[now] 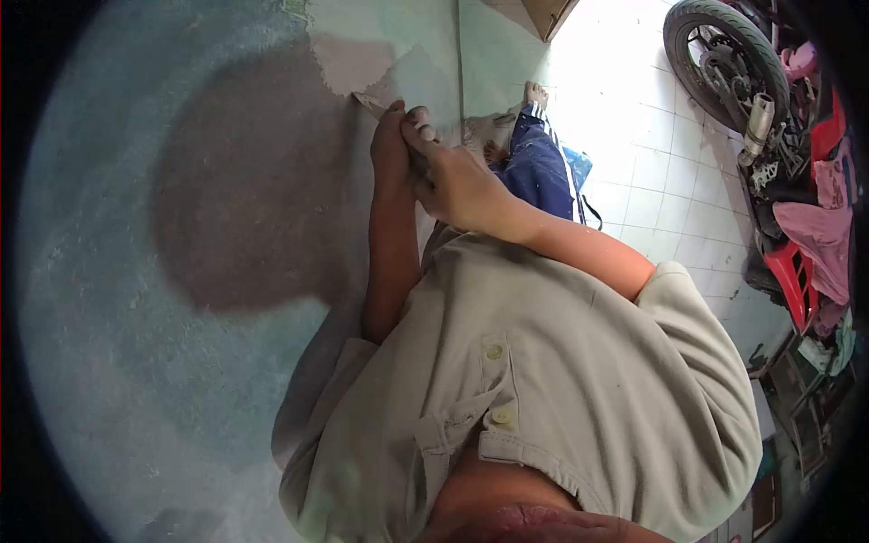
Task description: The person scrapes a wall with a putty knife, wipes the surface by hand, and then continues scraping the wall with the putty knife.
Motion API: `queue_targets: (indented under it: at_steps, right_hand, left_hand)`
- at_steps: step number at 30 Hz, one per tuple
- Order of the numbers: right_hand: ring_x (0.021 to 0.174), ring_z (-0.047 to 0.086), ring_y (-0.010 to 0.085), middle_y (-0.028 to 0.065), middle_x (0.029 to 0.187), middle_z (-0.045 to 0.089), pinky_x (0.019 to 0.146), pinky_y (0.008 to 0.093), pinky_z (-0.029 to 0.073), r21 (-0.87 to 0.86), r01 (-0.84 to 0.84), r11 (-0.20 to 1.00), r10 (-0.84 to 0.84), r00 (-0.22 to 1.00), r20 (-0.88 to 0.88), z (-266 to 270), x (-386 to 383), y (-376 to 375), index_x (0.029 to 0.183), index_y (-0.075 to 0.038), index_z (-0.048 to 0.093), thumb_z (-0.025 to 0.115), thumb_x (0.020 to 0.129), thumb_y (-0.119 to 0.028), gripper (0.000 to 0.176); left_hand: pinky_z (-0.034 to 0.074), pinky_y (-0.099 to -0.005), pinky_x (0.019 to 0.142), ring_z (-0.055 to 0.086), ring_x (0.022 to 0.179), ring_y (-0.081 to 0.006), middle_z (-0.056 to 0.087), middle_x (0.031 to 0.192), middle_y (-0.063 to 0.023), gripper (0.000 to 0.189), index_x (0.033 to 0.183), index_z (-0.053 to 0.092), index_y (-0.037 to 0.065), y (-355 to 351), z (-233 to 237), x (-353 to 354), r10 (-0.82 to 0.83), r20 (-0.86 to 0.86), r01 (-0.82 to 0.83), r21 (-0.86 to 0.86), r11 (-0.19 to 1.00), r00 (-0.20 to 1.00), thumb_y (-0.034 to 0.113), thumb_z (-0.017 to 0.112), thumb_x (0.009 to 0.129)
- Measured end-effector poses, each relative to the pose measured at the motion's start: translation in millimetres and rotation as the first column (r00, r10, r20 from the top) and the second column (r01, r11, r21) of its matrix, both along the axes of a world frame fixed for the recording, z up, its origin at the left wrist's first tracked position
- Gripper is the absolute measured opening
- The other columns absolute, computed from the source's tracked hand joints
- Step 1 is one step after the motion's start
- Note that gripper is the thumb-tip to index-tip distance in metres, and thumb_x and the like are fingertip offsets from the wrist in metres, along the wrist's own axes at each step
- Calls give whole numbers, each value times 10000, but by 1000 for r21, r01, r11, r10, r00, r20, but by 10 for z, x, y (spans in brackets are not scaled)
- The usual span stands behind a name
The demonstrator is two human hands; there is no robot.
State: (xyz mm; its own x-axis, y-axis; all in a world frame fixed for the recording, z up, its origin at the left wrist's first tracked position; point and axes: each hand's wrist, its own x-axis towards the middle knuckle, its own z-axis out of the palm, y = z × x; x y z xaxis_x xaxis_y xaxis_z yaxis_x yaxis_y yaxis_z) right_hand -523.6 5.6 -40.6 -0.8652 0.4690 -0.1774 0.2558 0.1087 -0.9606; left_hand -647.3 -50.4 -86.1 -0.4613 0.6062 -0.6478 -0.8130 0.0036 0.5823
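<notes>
A thin pale blade, looking like a putty knife (367, 102), meets the green wall (109, 235) at the edge of a light grey smoothed patch (353, 61). My left hand (391, 140) is closed at the blade's base, its arm running along the wall. Beside it, my right hand (457, 185) is curled with bent fingers against the same tool; whitish paste coats its fingertips. The handle is mostly hidden between the two hands. A large round shadow falls on the wall below the patch.
A motorcycle wheel (727, 63) stands at upper right, with red body parts (792, 281) and pink cloth (819, 244) beside it. White floor tiles (634, 181) lie between. Below my hands are blue trousers (539, 172) and a bare foot (536, 93). A brown edge (548, 16) juts in at the top.
</notes>
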Motion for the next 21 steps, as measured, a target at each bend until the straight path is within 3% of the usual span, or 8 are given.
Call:
queue_targets:
  at_steps: [2,4,8,11,13,17,19,21]
  right_hand:
    - [849,605,437,284,887,611,742,467,473,-49,-5,999,6,1000,21,-34,6,-3,1356,-5,401,544,783,-53,592]
    - [829,610,429,272,879,615,735,459,474,93,60,994,-60,998,-10,-99,-59,-68,1362,-7,397,547,782,-49,600]
    - [789,612,421,259,849,615,715,456,473,92,146,985,-134,983,-121,-202,36,-97,1369,-30,403,556,782,-65,608]
    - [783,613,418,254,841,616,695,454,472,70,29,997,-25,997,-67,-14,206,-6,1394,-71,386,565,785,-92,635]
    - [782,614,413,248,817,617,685,463,471,50,-51,997,48,997,67,68,280,-70,1419,-105,353,573,785,-113,670]
    - [742,616,410,241,771,618,672,477,478,165,71,984,-68,997,-21,-28,210,-184,1433,-113,325,577,780,-110,700]
    - [699,612,421,243,725,612,660,496,481,174,8,985,-26,994,103,81,140,-169,1430,-109,330,570,773,-92,699]
    - [685,610,425,246,717,611,656,498,482,172,26,985,-44,994,103,10,43,-168,1427,-104,335,571,770,-85,698]
  left_hand:
    - [479,-321,554,544,602,-168,558,812,-66,157,1068,421,96,37,36,72,30,-7,-31,-13,999,1000,194,430,945]
    - [483,-321,558,547,612,-171,559,822,-68,157,1071,413,95,9,-25,-26,22,-31,-23,-25,999,999,178,434,940]
    - [491,-318,559,553,630,-179,572,850,-80,179,1092,398,83,27,-199,-47,4,-37,-3,22,1000,999,138,444,928]
    - [492,-311,554,555,636,-183,581,867,-87,202,1107,395,67,28,-3,27,-4,-95,6,20,1000,995,124,445,921]
    - [488,-310,543,555,633,-185,583,868,-88,203,1108,397,69,25,1,10,20,-92,-18,23,1000,996,123,448,919]
    - [476,-312,535,549,615,-185,584,865,-86,199,1102,402,73,-27,-58,-17,8,-6,-8,8,1000,1000,131,449,918]
    - [475,-319,543,544,606,-182,583,861,-85,192,1095,404,75,-40,-65,-53,2,-10,-2,16,1000,1000,143,449,921]
    - [474,-327,552,540,597,-178,582,856,-84,187,1088,407,76,-48,-90,-74,-3,-7,3,21,1000,1000,155,450,924]
